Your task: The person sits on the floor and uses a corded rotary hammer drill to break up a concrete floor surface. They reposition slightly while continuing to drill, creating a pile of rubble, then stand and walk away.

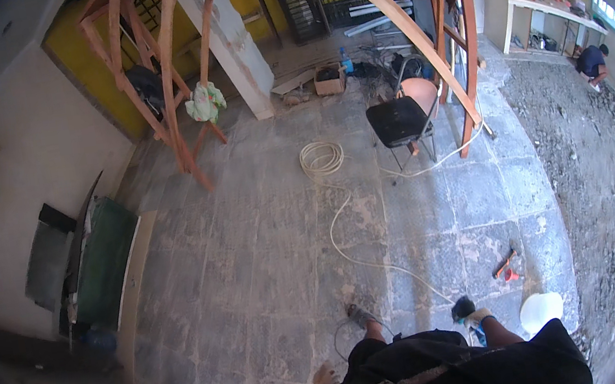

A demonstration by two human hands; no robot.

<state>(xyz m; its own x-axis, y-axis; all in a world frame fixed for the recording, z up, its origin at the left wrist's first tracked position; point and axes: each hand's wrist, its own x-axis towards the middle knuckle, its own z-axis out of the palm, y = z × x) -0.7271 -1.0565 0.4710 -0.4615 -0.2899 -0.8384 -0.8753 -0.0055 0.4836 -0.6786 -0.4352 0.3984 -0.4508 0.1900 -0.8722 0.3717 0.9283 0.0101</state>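
My left hand [324, 376] hangs low beside my dark clothing, fingers loosely apart, with nothing visible in it. My right hand [480, 315], seemingly in a pale glove, closes round a dark and blue corded tool [463, 308]; its exact kind is too small to tell. A pale cable [366, 261] runs from near this tool to a coil [322, 158] on the tiled floor. Right of the tool lie a hammer-like tool [504, 263] with an orange handle, a small red object [511, 274] and a white rounded object [542, 312]. My left foot [361, 315] stands between my hands.
Ahead stand a black folding chair [399, 121], wooden frames [174, 108] and a cardboard box [330, 80]. Dark green panels [103, 262] lean at the left wall. Rubble [594, 141] covers the right side, where another person [590, 62] crouches below a counter [542, 4].
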